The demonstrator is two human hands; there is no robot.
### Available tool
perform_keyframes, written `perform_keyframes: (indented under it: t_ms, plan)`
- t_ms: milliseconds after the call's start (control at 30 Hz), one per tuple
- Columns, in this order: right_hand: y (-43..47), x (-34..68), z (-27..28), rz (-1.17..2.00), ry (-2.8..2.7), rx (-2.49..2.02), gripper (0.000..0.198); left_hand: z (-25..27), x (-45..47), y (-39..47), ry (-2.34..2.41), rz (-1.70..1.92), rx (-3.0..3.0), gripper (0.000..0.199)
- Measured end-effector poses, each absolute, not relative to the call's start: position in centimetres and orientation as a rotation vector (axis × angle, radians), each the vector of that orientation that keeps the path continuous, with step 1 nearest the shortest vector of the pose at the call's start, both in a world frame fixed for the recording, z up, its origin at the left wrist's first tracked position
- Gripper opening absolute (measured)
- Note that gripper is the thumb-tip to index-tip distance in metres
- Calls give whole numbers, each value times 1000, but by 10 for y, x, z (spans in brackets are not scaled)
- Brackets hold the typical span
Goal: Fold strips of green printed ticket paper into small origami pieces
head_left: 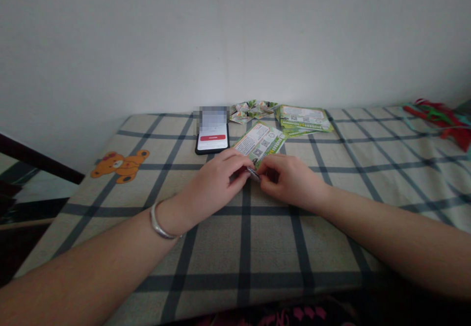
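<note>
Both hands meet over the table, pinching a narrow silvery strip [253, 173] between their fingertips. My left hand [226, 171], with a metal bangle [159, 223] on its wrist, has the strip's left end. At the other end, the curled fingers of my right hand [289, 179] close on it. Just behind the fingers lies a green and white printed packet [262, 142] with a code square on it. Its near edge is hidden by my hands, so I cannot tell whether the strip belongs to it.
A phone [212, 139] with a lit screen lies behind my left hand. Crumpled or folded green packets [253, 111] and a stack of flat ones [305, 118] lie near the wall. An orange bear-shaped piece [121, 165] is at left; red and green cloth [447, 122] at far right.
</note>
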State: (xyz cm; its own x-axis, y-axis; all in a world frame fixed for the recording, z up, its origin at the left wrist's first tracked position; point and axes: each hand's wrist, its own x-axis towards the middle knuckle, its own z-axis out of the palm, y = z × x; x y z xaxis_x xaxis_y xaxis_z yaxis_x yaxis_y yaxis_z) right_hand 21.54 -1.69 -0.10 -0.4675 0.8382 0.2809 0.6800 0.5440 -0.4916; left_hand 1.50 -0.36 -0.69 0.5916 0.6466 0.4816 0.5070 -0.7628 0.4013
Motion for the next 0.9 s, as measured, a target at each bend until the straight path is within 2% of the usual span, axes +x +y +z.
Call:
perform_keyframes:
  t_ms: [533, 600, 700, 900]
  plan:
    - [-17, 212, -2, 539, -2227, -1241, 5, -15, 19, -1, 1076, 1014, 2147, 16]
    - [-18, 212, -1, 532, -2220, -1248, 6, -16, 20, -2, 1098, 1000, 2093, 12]
    - [-19, 211, -2, 536, -2213, -1223, 10, -17, 21, -1, 1107, 973, 2087, 7]
    - [-21, 209, -5, 484, -2200, -1168, 23, -24, 20, 2, 999, 968, 1970, 12]
